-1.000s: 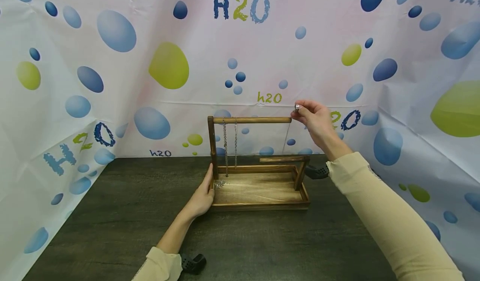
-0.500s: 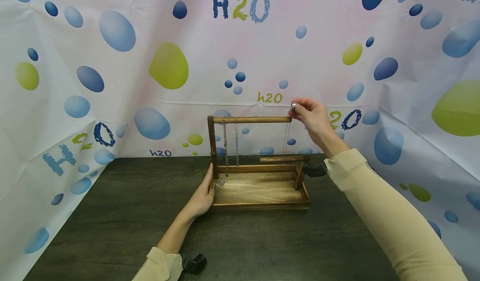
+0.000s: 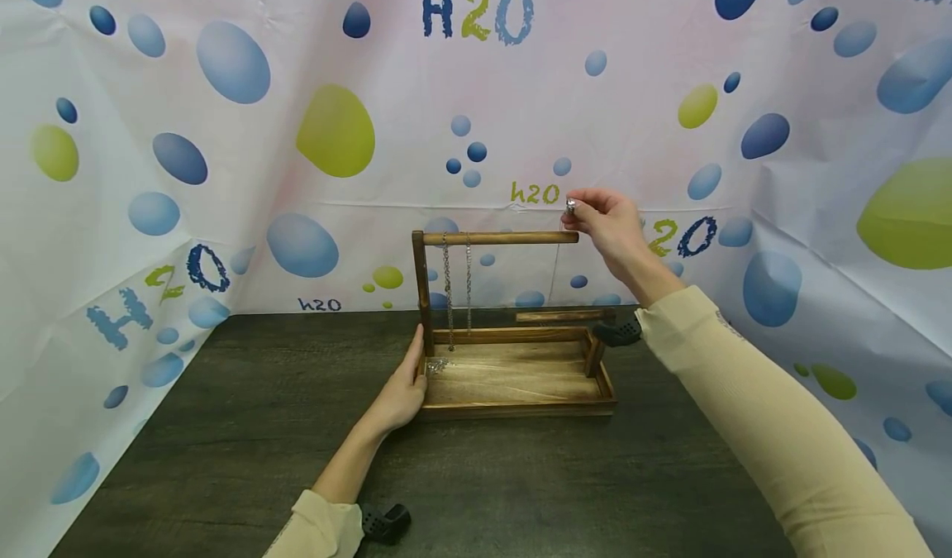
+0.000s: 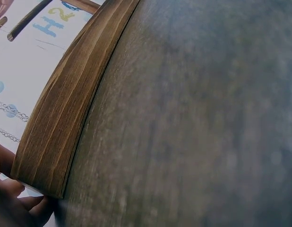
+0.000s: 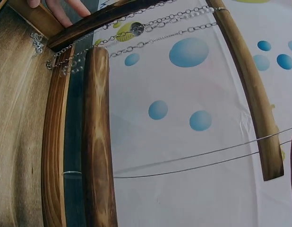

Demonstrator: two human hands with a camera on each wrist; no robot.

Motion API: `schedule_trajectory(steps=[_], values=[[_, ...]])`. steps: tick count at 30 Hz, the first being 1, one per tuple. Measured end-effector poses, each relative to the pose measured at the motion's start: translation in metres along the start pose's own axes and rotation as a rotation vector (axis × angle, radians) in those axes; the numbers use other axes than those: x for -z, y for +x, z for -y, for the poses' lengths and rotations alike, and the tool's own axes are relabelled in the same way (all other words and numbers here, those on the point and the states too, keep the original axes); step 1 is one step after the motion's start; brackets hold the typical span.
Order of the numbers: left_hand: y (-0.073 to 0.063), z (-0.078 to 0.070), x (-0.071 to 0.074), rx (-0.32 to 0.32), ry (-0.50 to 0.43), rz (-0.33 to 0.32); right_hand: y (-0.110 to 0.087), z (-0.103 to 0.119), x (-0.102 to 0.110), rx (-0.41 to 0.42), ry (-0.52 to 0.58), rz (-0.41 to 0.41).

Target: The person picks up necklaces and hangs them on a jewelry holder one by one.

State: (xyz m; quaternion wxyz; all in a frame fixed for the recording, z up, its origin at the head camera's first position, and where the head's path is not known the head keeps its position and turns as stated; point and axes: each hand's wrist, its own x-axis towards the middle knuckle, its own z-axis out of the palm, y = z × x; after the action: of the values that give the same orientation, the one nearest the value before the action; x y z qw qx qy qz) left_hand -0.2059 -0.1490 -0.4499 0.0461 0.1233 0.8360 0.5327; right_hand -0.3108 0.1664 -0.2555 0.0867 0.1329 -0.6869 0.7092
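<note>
1. Right hand (image 3: pixel 606 221): finger and thumb closed together, pinching a thin chain (image 3: pixel 554 270). Left hand (image 3: pixel 402 391): holds the left end of a wooden stand (image 3: pixel 521 410), forefinger extended along the post.
2. Thin chain: located at the free end of the upper bar (image 3: pixel 506 238). Long axis near vertical, lower end slanting left; the right wrist view shows two strands crossing the bar.
3. Upper bar: horizontal, pointing right from the left post; lower bar (image 3: pixel 554 317) points left. Tray's long axis runs left to right.
4. Two heavier chains (image 3: pixel 447 285) hang near the post; a chain heap (image 3: pixel 436 365) lies at the tray's left.
5. Backdrop (image 3: pixel 416 112): "H2O" legible top centre; smaller "h2O" above the bar and lower left.
6. Table (image 3: pixel 483 484): dark, beneath the stand.
</note>
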Motion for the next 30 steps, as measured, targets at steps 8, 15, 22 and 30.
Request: schedule_trajectory(steps=[8, 15, 22, 30], values=[[-0.001, -0.001, 0.0, 0.003, -0.013, 0.005, 0.0, 0.003, -0.014, -0.014, -0.004, 0.004], [-0.001, -0.001, 0.0, 0.006, -0.022, 0.009, -0.003, 0.003, -0.025, -0.024, -0.013, 0.024], [-0.001, -0.001, 0.001, 0.005, -0.024, 0.003, -0.006, 0.002, -0.037, -0.022, -0.052, 0.051], [-0.002, 0.001, 0.0, -0.003, -0.019, 0.005, -0.008, 0.002, -0.05, -0.019, -0.065, 0.063]])
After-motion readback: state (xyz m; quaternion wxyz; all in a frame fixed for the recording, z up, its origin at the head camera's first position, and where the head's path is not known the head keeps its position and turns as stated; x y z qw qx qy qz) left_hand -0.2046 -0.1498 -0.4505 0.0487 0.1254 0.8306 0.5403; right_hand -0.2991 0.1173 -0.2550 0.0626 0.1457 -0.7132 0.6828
